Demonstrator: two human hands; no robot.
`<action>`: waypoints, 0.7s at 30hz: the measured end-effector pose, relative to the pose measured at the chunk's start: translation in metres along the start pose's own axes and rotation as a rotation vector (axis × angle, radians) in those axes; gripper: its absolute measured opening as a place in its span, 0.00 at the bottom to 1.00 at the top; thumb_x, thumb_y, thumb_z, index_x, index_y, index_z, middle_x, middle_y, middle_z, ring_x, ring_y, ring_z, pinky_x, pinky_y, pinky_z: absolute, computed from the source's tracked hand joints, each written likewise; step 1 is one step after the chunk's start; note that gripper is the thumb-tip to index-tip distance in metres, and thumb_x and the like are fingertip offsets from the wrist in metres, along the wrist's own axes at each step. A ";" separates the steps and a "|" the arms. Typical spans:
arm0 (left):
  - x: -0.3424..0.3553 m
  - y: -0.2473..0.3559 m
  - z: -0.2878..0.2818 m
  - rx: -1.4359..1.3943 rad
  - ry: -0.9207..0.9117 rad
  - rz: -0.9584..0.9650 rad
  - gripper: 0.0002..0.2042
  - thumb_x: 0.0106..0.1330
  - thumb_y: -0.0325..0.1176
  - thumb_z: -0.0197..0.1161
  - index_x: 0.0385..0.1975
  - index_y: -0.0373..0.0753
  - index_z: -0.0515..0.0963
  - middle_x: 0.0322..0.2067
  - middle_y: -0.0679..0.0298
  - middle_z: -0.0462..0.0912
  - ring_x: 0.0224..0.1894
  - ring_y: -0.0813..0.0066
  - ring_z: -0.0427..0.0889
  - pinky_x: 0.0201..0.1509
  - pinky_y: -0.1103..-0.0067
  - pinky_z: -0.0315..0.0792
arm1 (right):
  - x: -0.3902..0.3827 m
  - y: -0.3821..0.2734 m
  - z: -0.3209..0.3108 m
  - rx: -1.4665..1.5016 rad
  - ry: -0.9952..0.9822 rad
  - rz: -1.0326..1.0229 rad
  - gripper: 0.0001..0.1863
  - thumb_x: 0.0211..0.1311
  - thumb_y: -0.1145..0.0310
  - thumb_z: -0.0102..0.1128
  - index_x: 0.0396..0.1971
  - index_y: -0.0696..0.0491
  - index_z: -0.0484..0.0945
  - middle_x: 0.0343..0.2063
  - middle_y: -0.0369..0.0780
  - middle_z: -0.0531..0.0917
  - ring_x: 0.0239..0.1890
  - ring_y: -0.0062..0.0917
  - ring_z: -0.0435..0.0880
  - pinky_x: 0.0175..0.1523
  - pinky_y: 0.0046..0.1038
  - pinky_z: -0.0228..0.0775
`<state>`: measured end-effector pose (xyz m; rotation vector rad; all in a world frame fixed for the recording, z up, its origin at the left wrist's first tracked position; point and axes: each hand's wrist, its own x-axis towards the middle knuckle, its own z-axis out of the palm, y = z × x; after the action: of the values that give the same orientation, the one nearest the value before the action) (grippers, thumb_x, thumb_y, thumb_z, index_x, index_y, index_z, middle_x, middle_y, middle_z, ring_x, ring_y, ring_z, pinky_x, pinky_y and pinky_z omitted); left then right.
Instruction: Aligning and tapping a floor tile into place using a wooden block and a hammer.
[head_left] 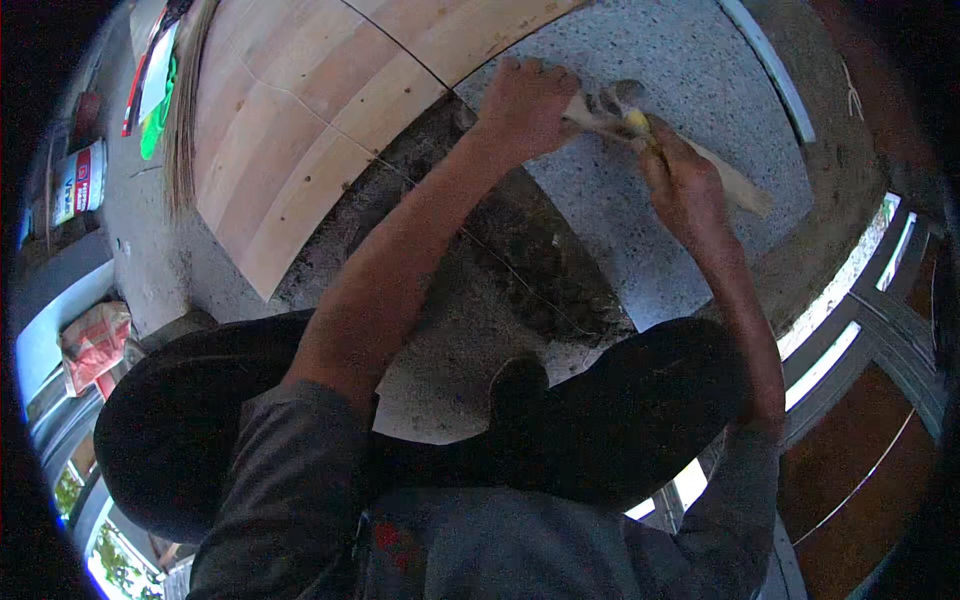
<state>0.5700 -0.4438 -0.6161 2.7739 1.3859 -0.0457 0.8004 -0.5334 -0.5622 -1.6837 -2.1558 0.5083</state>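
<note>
Both my arms reach forward over a grey speckled slab. My left hand [530, 105] is closed around the near-left end of a pale, narrow wooden strip [738, 183]. The strip runs to the right over the slab, passing beneath my right hand. My right hand [683, 180] is wrapped around a yellow-handled tool [638, 122] that meets the strip. A greyish, shiny part, blurred, shows beside the strip between my hands; I cannot tell the tool's exact kind.
Plank-patterned panels [300, 110] lie to the left of the speckled slab [610, 220]. A stick broom [186, 110], a white-and-red bucket [80, 182] and a red-and-white bag [98, 345] are at far left. A thin pale cord crosses the dirty ground. My bent legs are in front.
</note>
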 end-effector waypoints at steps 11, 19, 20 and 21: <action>0.003 0.003 0.006 -0.070 0.112 0.006 0.27 0.57 0.53 0.74 0.54 0.48 0.81 0.48 0.66 0.83 0.56 0.63 0.78 0.59 0.57 0.68 | 0.006 -0.006 -0.007 0.009 -0.043 0.031 0.21 0.75 0.69 0.56 0.64 0.59 0.74 0.49 0.57 0.84 0.50 0.49 0.87 0.53 0.40 0.79; 0.003 0.002 0.008 -0.039 0.064 -0.004 0.30 0.56 0.57 0.74 0.55 0.48 0.80 0.50 0.64 0.82 0.57 0.61 0.78 0.62 0.56 0.68 | 0.004 0.002 0.004 -0.045 0.126 -0.078 0.22 0.73 0.63 0.59 0.63 0.55 0.74 0.42 0.57 0.86 0.40 0.52 0.87 0.43 0.47 0.82; 0.002 0.002 0.008 -0.050 0.063 0.000 0.31 0.55 0.59 0.73 0.55 0.48 0.80 0.51 0.63 0.81 0.57 0.60 0.78 0.63 0.55 0.69 | 0.004 0.003 0.006 -0.085 0.111 -0.105 0.23 0.73 0.63 0.59 0.64 0.54 0.73 0.42 0.56 0.86 0.39 0.52 0.87 0.43 0.47 0.81; 0.004 0.001 0.008 -0.053 0.078 0.000 0.31 0.55 0.59 0.74 0.55 0.48 0.80 0.51 0.63 0.81 0.57 0.60 0.78 0.63 0.55 0.69 | 0.004 0.004 0.005 -0.079 0.066 -0.073 0.22 0.73 0.66 0.58 0.64 0.56 0.74 0.44 0.57 0.85 0.44 0.51 0.87 0.47 0.45 0.81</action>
<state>0.5729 -0.4419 -0.6244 2.7605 1.3825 0.0986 0.8000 -0.5292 -0.5685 -1.6318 -2.2069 0.3468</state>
